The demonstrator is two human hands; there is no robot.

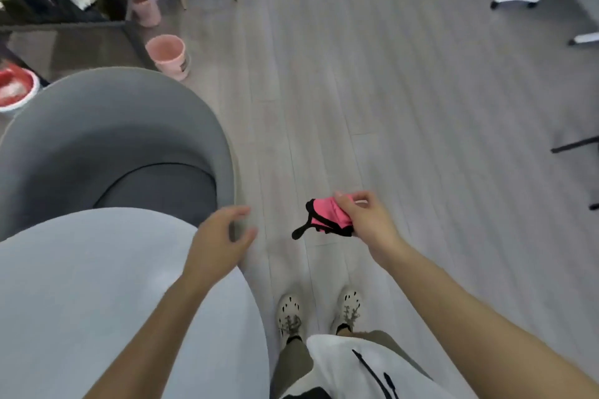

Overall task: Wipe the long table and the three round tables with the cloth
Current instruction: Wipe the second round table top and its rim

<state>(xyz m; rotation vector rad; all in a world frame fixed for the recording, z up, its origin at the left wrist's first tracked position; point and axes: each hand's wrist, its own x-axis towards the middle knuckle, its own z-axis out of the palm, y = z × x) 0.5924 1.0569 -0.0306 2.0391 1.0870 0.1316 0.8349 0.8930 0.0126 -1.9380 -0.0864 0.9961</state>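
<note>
Cloth (327, 214), bunched, is pinched by the right hand (366, 220) at centre frame; the round bench (97, 285) lies lower left, under the left hand (223, 236), whose grip is wide and empty.

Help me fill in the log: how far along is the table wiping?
Done: nothing can be confirmed; the round table shows no clear wipe marks. In hand: the right hand grips the cloth over the floor, off the table; the left hand hovers open by its edge. Left: possibly all four tables; the others are not clearly in view.
</note>
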